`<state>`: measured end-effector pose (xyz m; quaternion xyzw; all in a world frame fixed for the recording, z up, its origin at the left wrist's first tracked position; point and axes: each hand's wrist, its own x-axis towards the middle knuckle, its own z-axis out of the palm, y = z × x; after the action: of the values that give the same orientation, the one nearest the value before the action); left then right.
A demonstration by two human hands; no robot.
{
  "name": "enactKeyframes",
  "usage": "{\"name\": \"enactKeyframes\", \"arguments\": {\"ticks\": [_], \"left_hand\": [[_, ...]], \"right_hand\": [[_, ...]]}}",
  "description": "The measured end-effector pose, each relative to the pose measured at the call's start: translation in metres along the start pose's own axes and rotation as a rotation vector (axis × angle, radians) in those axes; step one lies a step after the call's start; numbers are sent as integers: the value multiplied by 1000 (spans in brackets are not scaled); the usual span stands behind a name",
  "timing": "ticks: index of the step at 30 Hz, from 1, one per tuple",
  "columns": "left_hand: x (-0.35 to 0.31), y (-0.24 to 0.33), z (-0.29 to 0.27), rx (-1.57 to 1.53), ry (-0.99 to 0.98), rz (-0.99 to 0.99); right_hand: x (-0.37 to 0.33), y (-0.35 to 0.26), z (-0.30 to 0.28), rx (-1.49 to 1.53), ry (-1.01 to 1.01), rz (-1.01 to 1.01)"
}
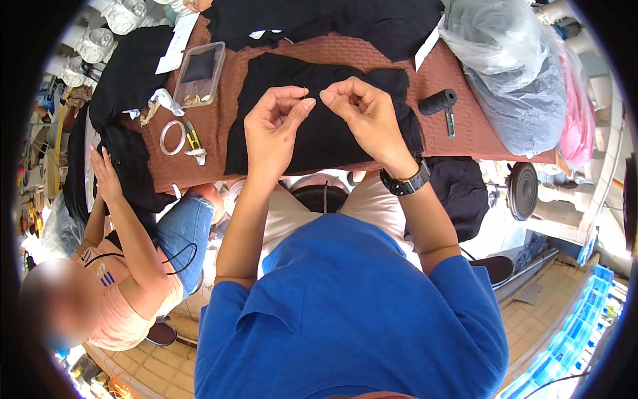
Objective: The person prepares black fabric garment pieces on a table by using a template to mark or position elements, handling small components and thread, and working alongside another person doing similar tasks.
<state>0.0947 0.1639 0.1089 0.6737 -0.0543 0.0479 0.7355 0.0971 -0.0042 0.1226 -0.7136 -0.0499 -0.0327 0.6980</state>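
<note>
Left hand (276, 124), pinching perhaps a needle (306, 92), faces the right hand (363, 114), likewise pinched.

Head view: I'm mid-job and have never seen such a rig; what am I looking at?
There is no robot here. This one picture comes from the left of two wide fisheye cameras worn on a person's head, looking down, so straight edges bend. The bare left hand pinches a thin, dark, needle-like sliver; the bare right hand, with a black wristband, is close by, but whether it holds anything is too small to tell. Below lies a black cloth on a brown textured tablecloth. To the left are a clear rectangular plastic box and a yellow-handled tool; to the right, a black cylindrical spool.
</note>
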Motion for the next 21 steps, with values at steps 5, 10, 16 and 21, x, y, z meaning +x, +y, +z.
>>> {"name": "enactKeyframes", "arguments": {"ticks": [5,10,16,21], "left_hand": [[6,9,14,-62,23,15],[19,22,25,-54,43,34],[21,21,34,-91,20,52],[17,18,36,-91,35,79]], "right_hand": [[0,2,3,114,96,-71],[8,-1,3,138,162,-187],[7,-7,1,47,207,-315],[1,-10,8,121,204,-360]]}}
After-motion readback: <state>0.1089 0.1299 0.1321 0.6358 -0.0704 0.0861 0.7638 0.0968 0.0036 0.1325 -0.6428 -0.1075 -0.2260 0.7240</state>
